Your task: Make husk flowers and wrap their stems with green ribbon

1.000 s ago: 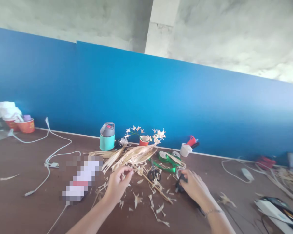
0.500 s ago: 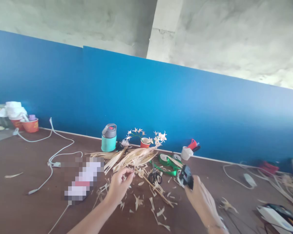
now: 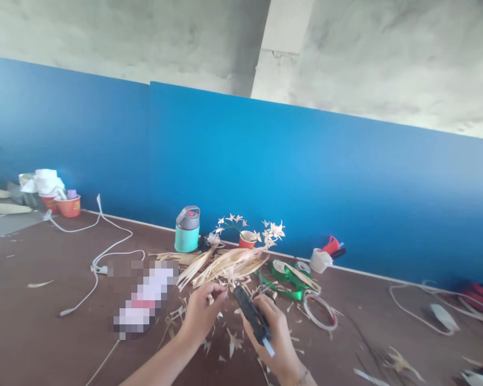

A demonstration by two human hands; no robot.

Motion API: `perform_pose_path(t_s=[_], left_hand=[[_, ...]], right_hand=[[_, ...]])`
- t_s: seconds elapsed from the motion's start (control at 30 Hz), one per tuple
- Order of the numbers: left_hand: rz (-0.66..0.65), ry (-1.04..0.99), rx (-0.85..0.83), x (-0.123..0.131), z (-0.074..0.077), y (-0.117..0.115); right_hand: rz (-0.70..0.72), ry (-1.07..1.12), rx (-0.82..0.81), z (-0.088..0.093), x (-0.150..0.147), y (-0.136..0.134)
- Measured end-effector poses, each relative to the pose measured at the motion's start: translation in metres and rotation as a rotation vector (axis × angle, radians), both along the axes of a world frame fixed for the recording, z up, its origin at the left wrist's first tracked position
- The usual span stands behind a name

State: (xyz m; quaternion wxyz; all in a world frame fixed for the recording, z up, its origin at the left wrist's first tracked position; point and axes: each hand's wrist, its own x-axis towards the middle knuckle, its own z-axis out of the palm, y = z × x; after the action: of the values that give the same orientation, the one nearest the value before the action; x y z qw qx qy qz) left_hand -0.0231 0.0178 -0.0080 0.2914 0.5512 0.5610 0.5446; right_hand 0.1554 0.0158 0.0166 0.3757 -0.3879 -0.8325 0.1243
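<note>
A black hot glue gun [image 3: 251, 313] is gripped in my right hand [image 3: 276, 335], a pale glue stick poking from its rear end. Its nozzle points away from me, close to the fingertips of my left hand [image 3: 203, 311]. My left thumb and forefinger are pinched together; whatever lies between them is too small to make out. Just beyond both hands is a pile of dried corn husks [image 3: 233, 265]. Cut husk scraps and a husk flower [image 3: 234, 341] lie on the table below. Dark-handled scissors [image 3: 265, 289] are partly hidden behind my right hand.
Behind the husks stand a teal bottle [image 3: 187, 236] and a red cup [image 3: 247, 241] with husk flowers on stems. Green ribbon [image 3: 290, 281], a ring-shaped roll [image 3: 321, 311] and a white cup [image 3: 320, 260] are to the right. White cables [image 3: 92, 268] and a blurred-out object [image 3: 147, 297] lie left.
My right hand has brought the glue gun leftward, its nozzle now beside my left fingertips. The ring-shaped roll shows uncovered. My left hand keeps its pinch; the view has shifted slightly.
</note>
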Motion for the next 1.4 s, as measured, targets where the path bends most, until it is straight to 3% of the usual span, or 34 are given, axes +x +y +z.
perform_pose_path(t_s=[0.7,1.4], left_hand=[[-0.055,-0.078,-0.015,0.0012,0.0098,-0.0089],[-0.054,-0.049,-0.015,0.0011,0.0079,-0.0084]], right_hand=[[-0.010,-0.013,-0.024,-0.0077,-0.0006,0.0001],[0.003,-0.010,-0.020,-0.0071,-0.0002,0.0008]])
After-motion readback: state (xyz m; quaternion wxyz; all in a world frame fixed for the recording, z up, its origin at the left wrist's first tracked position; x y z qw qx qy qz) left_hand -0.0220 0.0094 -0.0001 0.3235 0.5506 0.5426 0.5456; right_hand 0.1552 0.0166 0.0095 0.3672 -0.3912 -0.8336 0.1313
